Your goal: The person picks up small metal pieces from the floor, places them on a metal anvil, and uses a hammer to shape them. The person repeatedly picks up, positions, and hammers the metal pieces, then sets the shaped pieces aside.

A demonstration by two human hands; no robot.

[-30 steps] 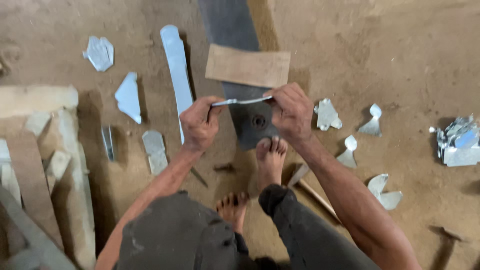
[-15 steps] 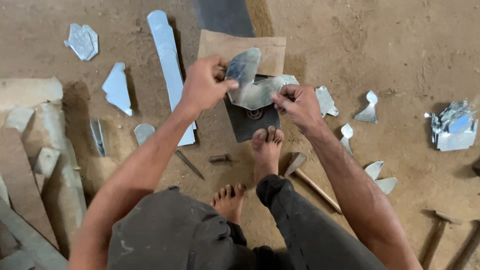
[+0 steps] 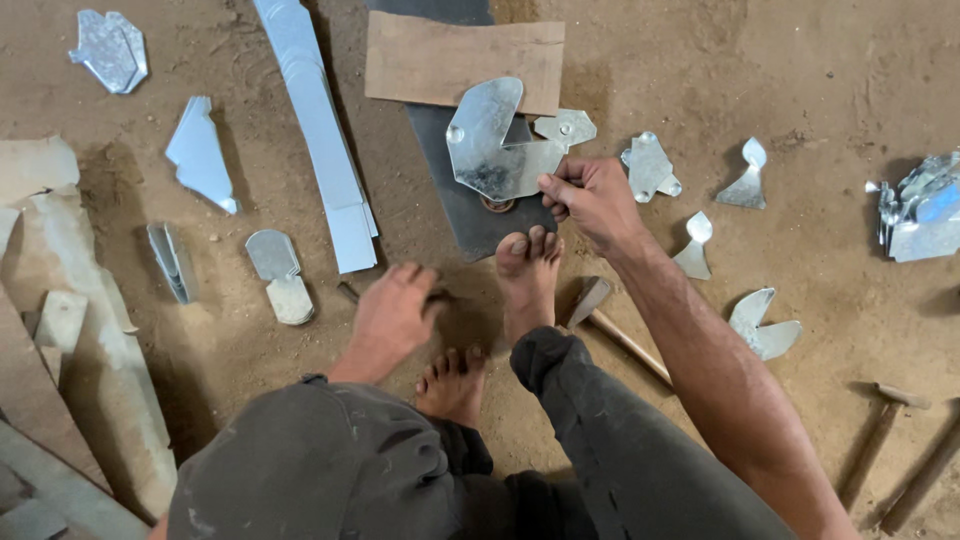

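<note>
My right hand (image 3: 590, 195) pinches the lower right edge of a flat, shiny cut sheet-metal piece (image 3: 495, 140) with a notch and a small hole. It holds the piece over a dark metal plate (image 3: 470, 225) on the dirt floor. A brown wooden board (image 3: 440, 60) lies across the plate's far part. My left hand (image 3: 393, 315) is low near the ground left of my bare foot (image 3: 528, 275). It is blurred, with fingers curled down over a small dark tool whose end (image 3: 346, 291) sticks out; whether it grips the tool is unclear.
A long metal strip (image 3: 315, 130) lies left of the plate. Cut metal scraps (image 3: 648, 165) are scattered right and left, with a shiny pile (image 3: 920, 205) at the far right. One hammer (image 3: 610, 325) lies by my foot and others (image 3: 880, 430) at the lower right. Pale slabs (image 3: 90, 330) line the left edge.
My left hand let go of the metal piece and dropped to the ground beside my foot. The piece, earlier gripped by both hands, now lies flat over the plate in my right hand alone.
</note>
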